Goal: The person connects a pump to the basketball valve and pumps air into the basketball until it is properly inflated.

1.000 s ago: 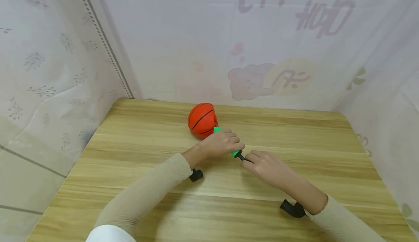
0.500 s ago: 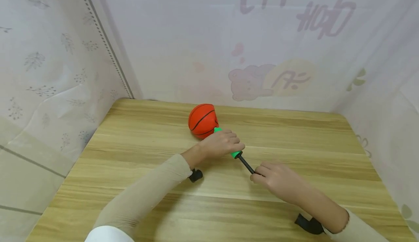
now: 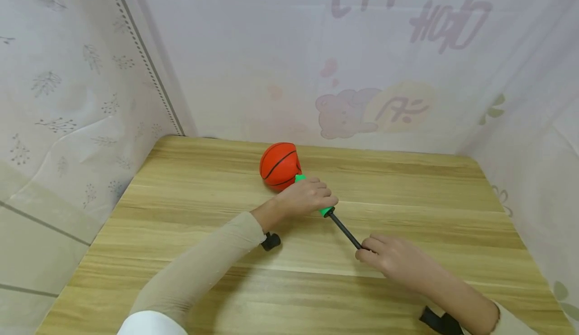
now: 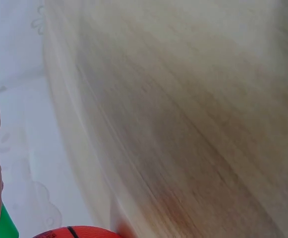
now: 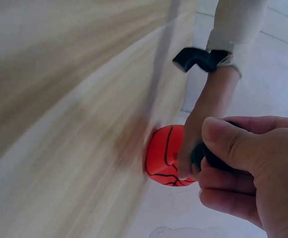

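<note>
An orange-red toy basketball (image 3: 278,166) with black lines sits near the table's back edge, its right side caved in. Against that dented side stands the front end of a green hand pump (image 3: 325,211). My left hand (image 3: 302,197) is wrapped around the pump's green barrel. With thumb and fingers my right hand (image 3: 398,260) grips the end of the black pump rod (image 3: 345,229), which is drawn well out of the barrel. In the right wrist view the black handle (image 5: 220,156) shows between thumb and fingers. Where pump meets ball is mostly hidden by my left hand.
The wood-grain table (image 3: 190,214) runs up to a printed cloth backdrop (image 3: 253,73) behind the ball. Cloth also hangs at both sides. Black wrist mounts (image 3: 271,241) stick out at both of my wrists.
My right hand has moved right and toward me, drawing the black rod farther out of the barrel. My left hand and the basketball have stayed nearly in place.
</note>
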A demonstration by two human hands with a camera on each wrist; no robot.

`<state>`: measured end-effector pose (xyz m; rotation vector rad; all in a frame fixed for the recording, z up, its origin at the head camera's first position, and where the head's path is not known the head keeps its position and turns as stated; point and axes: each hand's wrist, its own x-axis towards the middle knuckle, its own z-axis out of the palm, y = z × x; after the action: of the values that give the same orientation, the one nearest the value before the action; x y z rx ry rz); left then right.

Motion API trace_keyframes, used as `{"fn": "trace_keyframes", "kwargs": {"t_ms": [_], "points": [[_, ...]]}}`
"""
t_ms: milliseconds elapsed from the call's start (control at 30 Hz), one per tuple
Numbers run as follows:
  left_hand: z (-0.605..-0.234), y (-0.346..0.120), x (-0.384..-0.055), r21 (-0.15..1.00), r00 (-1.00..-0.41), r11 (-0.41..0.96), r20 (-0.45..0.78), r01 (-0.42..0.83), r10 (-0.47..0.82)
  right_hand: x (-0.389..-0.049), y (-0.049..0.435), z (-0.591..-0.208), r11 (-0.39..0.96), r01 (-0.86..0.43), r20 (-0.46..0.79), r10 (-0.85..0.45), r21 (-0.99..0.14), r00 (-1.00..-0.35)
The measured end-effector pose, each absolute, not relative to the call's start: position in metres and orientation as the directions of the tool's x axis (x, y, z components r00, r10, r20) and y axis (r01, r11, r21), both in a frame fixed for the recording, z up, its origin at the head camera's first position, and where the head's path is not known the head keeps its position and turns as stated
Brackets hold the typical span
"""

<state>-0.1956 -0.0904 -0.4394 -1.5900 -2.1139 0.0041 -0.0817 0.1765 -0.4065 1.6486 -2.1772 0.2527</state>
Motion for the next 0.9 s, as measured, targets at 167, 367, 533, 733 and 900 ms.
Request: {"fn": "trace_keyframes", "kwargs": {"t_ms": [167, 367, 533, 733, 900], "points": [[-0.441, -0.089, -0.194, -0.308, -0.192, 0.322, 0.385, 0.895, 0.903, -0.1, 0.162, -0.408, 0.292, -0.948, 0.371, -0.9, 0.122, -0.23], [-0.442, -0.087, -0.193, -0.303, -0.198, 0.328, 0.39, 0.895, 0.899, -0.124, 0.142, -0.41, 0.311, -0.939, 0.382, -0.893, 0.146, -0.237], [-0.443, -0.088, -0.193, -0.314, -0.202, 0.334, 0.386, 0.889, 0.9, -0.131, 0.134, -0.413, 0.318, -0.933, 0.399, -0.888, 0.171, -0.229], [-0.441, -0.09, -0.194, -0.299, -0.202, 0.33, 0.388, 0.896, 0.899, -0.118, 0.145, -0.411, 0.31, -0.939, 0.378, -0.895, 0.147, -0.237], [-0.441, -0.092, -0.193, -0.32, -0.199, 0.329, 0.377, 0.888, 0.905, -0.095, 0.162, -0.409, 0.292, -0.947, 0.377, -0.899, 0.134, -0.224]]}}
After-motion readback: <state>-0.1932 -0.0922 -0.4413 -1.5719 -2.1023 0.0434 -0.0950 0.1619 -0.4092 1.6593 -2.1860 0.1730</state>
